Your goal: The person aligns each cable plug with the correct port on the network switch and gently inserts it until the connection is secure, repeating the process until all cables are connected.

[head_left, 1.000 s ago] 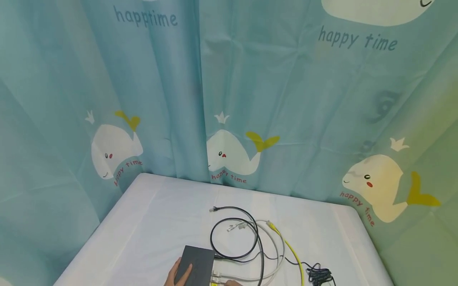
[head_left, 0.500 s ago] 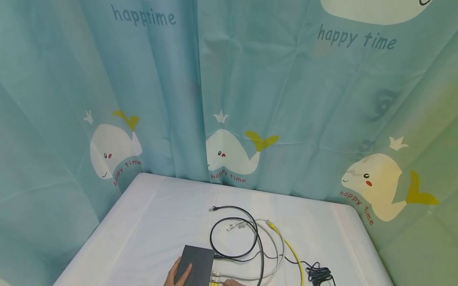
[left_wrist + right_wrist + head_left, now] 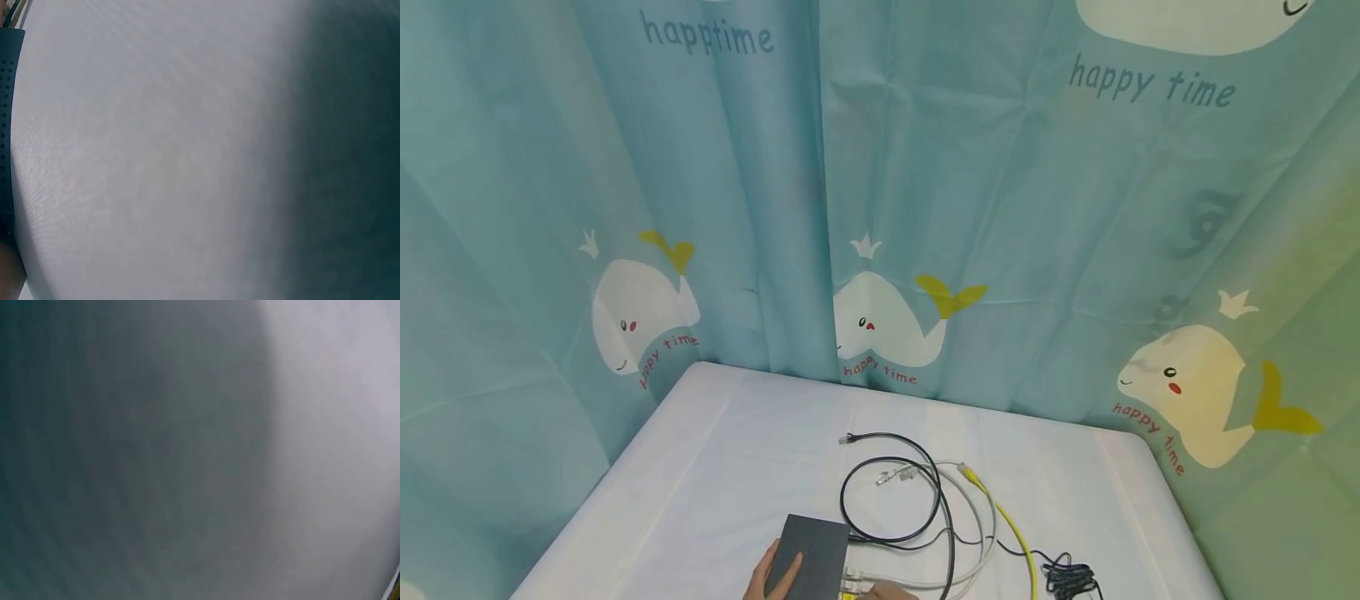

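Note:
In the head view, a dark grey network switch [image 3: 816, 554] lies at the bottom edge of the picture. My left hand [image 3: 775, 575] holds its left side, one digit lying across the top and others along the edge. My right hand [image 3: 889, 592], mostly cut off below, pinches a network cable plug [image 3: 853, 587] at the port side, by a yellow patch. A white network cable [image 3: 910, 582] runs from a port just above. The left wrist view catches the switch's perforated side [image 3: 6, 125] at its left border. The right wrist view shows mainly blurred surfaces.
Right of the switch lie a coiled black network cable [image 3: 842, 502], loose clear plugs [image 3: 883, 478], a yellow cable [image 3: 1018, 533] and a bundled black cord [image 3: 1070, 577]. The white table [image 3: 745, 433] ends against a blue whale-print curtain [image 3: 760, 250].
My right hand has shifted slightly left, closer to the switch's ports. The left hand, switch and loose cables stay where they were.

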The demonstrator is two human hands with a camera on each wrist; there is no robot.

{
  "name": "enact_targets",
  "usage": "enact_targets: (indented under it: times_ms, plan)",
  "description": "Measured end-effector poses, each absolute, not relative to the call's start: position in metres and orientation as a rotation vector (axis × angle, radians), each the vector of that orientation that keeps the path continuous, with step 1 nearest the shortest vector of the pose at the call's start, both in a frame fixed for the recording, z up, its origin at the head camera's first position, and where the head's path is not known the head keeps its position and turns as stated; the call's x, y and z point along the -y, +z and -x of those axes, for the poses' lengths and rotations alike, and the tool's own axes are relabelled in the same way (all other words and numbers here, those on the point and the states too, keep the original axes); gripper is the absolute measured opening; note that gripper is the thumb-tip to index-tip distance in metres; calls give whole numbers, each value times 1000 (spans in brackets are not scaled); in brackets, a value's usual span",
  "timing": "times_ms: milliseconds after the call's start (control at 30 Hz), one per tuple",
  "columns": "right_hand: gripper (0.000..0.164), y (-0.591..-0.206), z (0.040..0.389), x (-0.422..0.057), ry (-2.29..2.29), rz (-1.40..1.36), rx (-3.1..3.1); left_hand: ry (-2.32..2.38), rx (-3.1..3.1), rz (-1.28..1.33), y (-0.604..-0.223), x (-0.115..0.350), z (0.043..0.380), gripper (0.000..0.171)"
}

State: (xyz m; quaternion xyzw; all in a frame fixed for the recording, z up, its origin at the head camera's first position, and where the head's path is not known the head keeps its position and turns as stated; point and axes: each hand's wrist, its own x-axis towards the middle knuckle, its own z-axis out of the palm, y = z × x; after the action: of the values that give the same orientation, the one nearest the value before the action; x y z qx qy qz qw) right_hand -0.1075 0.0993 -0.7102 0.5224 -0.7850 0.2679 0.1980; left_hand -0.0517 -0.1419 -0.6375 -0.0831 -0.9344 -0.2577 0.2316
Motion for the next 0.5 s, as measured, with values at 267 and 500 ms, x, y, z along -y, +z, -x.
enact_targets:
  times_ms: [267, 500]
  plan:
    - [15, -566, 80, -88, 960, -1428, 2311, -774, 2612, 250, -634, 142, 52, 115]
    - [13, -577, 100, -89, 550, -1700, 2328, -726, 2574, 323, -637, 145, 54, 123]
